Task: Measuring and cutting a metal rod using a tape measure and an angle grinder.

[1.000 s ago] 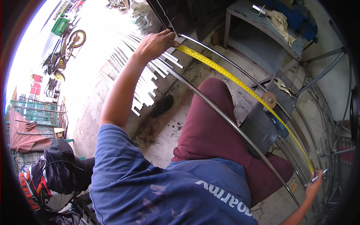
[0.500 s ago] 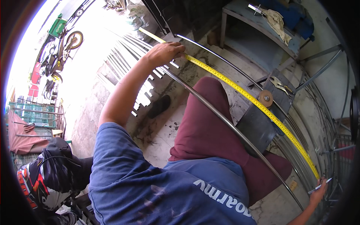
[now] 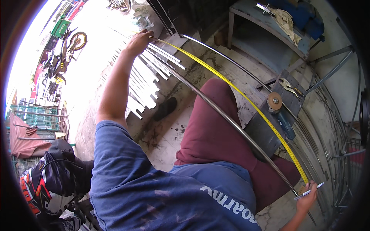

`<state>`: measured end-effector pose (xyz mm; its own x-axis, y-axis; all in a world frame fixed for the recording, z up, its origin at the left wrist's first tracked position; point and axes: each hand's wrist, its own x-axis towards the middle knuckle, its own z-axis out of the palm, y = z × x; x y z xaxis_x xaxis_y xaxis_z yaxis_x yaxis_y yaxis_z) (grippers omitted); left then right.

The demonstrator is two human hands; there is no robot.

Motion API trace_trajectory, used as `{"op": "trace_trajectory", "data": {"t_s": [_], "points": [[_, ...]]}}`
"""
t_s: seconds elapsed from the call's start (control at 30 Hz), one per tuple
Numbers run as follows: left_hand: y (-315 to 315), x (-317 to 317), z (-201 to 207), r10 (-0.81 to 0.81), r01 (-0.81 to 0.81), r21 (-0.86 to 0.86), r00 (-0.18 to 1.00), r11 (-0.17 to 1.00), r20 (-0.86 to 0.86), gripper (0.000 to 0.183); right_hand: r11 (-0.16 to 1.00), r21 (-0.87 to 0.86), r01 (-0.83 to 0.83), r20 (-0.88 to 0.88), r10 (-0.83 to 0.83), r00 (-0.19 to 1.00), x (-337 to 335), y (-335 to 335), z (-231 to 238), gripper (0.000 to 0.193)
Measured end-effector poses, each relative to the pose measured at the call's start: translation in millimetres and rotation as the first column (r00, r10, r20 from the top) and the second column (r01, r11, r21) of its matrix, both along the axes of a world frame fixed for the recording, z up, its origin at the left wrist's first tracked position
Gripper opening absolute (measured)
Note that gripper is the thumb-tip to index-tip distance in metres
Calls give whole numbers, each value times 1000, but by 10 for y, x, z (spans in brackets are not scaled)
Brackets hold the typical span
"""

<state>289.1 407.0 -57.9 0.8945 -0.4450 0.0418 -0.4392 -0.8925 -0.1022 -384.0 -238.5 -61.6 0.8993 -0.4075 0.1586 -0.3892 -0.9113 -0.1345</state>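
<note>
While the right hand [image 3: 307,199] grips a pen [image 3: 308,191], the left hand [image 3: 139,39] has slid the yellow tape [image 3: 246,98] farther out.

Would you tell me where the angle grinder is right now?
In the head view, the angle grinder lies right of centre on a dark block, just beyond the yellow tape measure and the person's knee.

A green rectangular sign [image 3: 61,27] with pale lettering hangs tilted at about ten o'clock, far out in the bright street, just above a parked motorcycle [image 3: 66,54]. A red strip of signage [image 3: 39,71] runs below it at nine o'clock. No packages or screens show.
</note>
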Motion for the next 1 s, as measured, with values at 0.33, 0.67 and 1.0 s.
{"op": "trace_trajectory", "data": {"t_s": [0.33, 0.67, 1.0], "points": [[423, 274, 193, 119, -119, -93, 993, 989, -4, 22, 988, 152, 19, -5, -19, 1000, 410, 817, -3, 13], [996, 686, 174, 90, -79, -149, 993, 986, 74, 19, 983, 184, -13, -155, 42, 987, 732, 1342, 181, 9], [1229, 850, 37, 160, -160, -171, 987, 972, -16, 22, 991, 97, -87, -117, 98, 988, 911, 1475, 271, 13]]}}
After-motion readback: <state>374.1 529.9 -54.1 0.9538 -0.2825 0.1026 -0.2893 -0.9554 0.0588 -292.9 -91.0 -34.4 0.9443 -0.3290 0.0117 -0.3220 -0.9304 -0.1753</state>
